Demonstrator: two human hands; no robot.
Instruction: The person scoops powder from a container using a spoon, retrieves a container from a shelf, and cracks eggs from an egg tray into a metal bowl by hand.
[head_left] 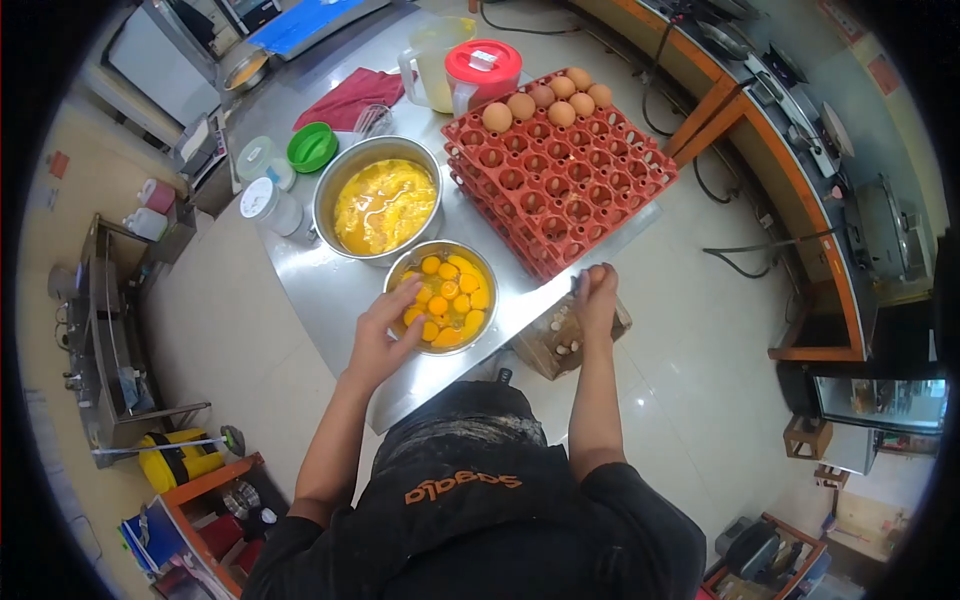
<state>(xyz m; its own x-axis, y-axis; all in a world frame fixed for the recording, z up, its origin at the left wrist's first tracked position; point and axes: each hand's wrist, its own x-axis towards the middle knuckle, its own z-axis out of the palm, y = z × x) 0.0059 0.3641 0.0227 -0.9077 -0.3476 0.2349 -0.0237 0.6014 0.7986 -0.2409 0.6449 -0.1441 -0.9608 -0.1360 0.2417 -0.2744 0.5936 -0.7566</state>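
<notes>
My left hand [383,333] is over the left rim of a metal bowl [490,325] of cracked eggs, its fingers apart and holding nothing. Many whole yolks [449,289] float in that bowl. Beyond it sits a larger metal pot [322,205] with beaten yellow egg [387,206]. My right hand [597,290] is closed around something brownish, likely an eggshell, at the table's right edge, above a cardboard box [548,360] with shells inside. Stacked red egg trays [560,195] stand at the back right, with several brown eggs [562,114] in the far rows.
On the steel table [308,300] are a green lid [313,147], a white-lidded jar [270,205], a red cloth [345,98], a whisk [374,122], a clear pitcher [430,75] and a red-lidded container [483,68]. Shelving with a wooden edge [715,125] runs along the right.
</notes>
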